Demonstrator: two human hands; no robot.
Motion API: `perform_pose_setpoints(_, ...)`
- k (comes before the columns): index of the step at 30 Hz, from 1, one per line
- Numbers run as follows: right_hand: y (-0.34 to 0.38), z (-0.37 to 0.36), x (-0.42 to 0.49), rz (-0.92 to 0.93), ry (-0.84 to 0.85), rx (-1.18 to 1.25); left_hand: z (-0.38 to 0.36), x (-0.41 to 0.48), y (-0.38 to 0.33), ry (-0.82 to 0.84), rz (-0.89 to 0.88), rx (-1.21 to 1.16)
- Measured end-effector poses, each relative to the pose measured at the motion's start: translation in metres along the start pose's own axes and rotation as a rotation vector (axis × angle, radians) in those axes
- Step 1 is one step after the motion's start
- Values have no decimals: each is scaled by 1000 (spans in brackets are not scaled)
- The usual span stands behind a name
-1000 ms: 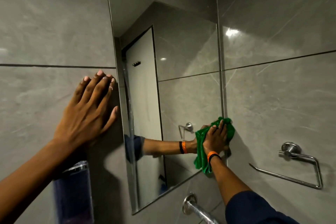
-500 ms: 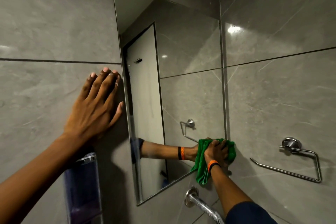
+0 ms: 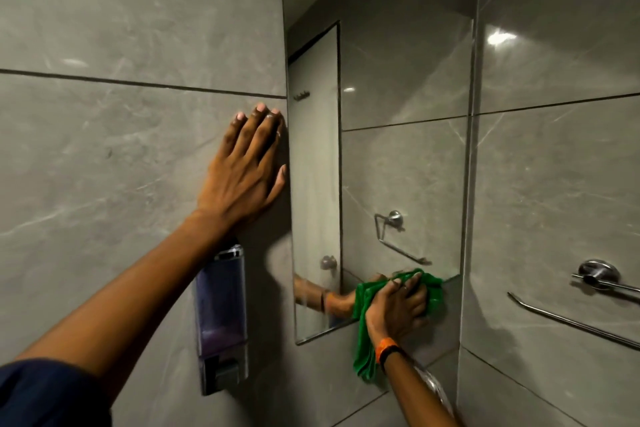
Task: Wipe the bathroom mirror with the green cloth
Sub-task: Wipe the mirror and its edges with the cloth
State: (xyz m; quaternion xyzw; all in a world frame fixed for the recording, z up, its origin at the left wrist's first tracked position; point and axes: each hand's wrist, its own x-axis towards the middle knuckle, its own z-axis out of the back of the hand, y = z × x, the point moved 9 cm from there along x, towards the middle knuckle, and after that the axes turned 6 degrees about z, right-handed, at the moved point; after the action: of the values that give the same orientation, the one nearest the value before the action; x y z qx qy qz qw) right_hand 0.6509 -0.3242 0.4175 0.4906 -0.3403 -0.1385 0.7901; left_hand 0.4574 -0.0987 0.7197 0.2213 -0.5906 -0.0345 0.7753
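Observation:
A tall frameless mirror (image 3: 398,97) is fixed to the grey tiled wall. My right hand (image 3: 398,308) presses a bunched green cloth (image 3: 363,347) against the mirror's bottom edge, right of its middle; part of the cloth hangs below the wrist, which wears an orange and black band. My left hand (image 3: 246,170) lies flat on the tiles just left of the mirror's left edge, fingers spread and holding nothing. The mirror reflects my right arm and the cloth.
A clear soap dispenser (image 3: 221,319) with purple liquid is mounted on the wall under my left wrist. A chrome towel holder (image 3: 599,288) sticks out from the right wall. A chrome pipe fitting (image 3: 433,388) shows behind my right forearm below the mirror.
My right hand slid the green cloth down the mirror's right side to its bottom edge and a little leftwards. The view shifted right. My left hand stayed flat on the wall.

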Motion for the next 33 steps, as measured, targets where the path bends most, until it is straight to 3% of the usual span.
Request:
perform_pose_setpoints(12, 93, 12, -142, 637, -112, 60, 1, -3, -1, -5, 10, -17)
perform_pose_setpoints(22, 195, 39, -126, 702, -145, 165, 6, -10, 7, -18, -52, 11)
perform_pose_setpoints(33, 368, 98, -29, 636, -359, 231, 24, -2, 46, -51, -47, 119)
